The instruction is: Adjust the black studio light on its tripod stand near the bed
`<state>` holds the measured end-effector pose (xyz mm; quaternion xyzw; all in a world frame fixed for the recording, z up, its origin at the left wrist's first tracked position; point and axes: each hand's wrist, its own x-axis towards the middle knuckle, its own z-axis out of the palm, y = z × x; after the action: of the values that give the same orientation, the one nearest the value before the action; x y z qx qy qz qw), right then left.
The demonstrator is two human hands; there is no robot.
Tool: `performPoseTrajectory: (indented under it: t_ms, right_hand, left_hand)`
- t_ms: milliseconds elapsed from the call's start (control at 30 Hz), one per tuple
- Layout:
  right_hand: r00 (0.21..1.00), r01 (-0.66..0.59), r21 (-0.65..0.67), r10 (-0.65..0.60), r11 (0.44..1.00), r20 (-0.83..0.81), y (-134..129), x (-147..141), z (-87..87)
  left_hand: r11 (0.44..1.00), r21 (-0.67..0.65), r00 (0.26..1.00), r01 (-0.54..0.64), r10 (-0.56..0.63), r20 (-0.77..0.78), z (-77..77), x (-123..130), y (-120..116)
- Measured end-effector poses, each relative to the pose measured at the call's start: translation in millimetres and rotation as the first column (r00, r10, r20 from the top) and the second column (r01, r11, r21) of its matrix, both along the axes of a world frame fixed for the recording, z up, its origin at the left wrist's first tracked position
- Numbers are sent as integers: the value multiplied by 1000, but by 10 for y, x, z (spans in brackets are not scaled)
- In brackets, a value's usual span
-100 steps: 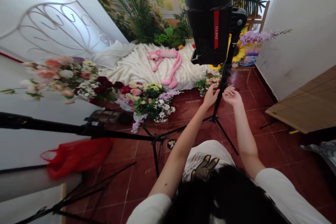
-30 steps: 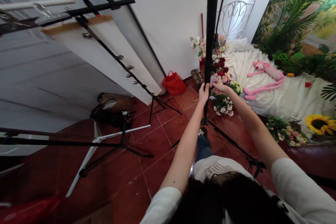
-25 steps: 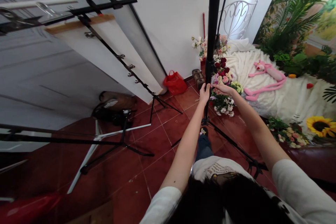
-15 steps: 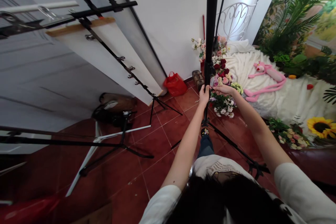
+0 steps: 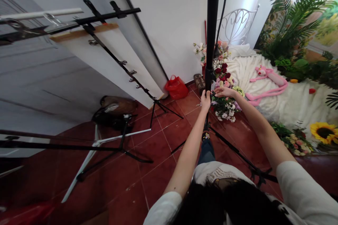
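Note:
A tall black tripod stand [image 5: 213, 17] rises right in front of me. My left hand [image 5: 205, 101] is wrapped around its pole, thumb upward. To the right of the pole, my right hand [image 5: 225, 92] is held palm down, its bent fingertips at a small dark knob [image 5: 213, 94] on the stand's side. The fingers hide most of that knob. A black cable [image 5: 224, 10] hangs beside the upper pole. At the bottom, the stand's legs [image 5: 235, 151] spread over the red tiles, close to my foot.
Artificial flowers [image 5: 224, 77] crowd behind the stand. A white-covered bed [image 5: 298, 102] holds a pink plush toy [image 5: 276, 79]. On the left are a backdrop frame with clamps [image 5: 113, 56], white stand legs [image 5: 97, 143] and a black horizontal bar [image 5: 52, 145]. A red bag [image 5: 176, 89] sits by the wall.
My view has tilted slightly, so the scene sits a little lower. The left hand keeps its hold on the pole; the right fingers have shifted slightly at the knob.

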<state>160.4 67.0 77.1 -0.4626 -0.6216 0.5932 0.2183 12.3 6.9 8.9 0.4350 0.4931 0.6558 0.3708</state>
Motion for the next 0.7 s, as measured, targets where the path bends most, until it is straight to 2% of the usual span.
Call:
performPoseTrajectory:
  t_ms: [133,233,300,400,467,533,633,700]
  right_hand:
    - [997,83,216,-79,973,-26,43,-150,-59]
    - [993,119,296,-119,948,-20,93,-293,-122]
    - [982,183,342,-189,922,-15,116,-348,-155]
    - [959,259,288,-281,922,35,105,-356,-164]
    - [965,239,182,-254,954,63,65,-334,-134]
    - [980,196,110,-199,974,12,12,-303,-85]
    - [988,147,111,-141,983,-66,-67,-254,-25]
    - [984,169,104,-162,980,-79,-107,-233,-14]
  left_hand:
    - [1000,-8,1000,-25,25,-5,-33,6,14]
    - [1000,-11,1000,-11,11,4,-44,4,19]
    - [1000,-21,1000,-14,14,9,-38,5,19]
    - [999,-25,1000,-26,27,12,-19,11,15]
    - [1000,-16,999,-27,27,18,-5,20,8]
    - [1000,-1,999,-18,18,29,8,28,-2]
    - [1000,13,999,-8,8,33,25,35,-19]
    - [1000,17,1000,-12,12,29,33,33,-25]
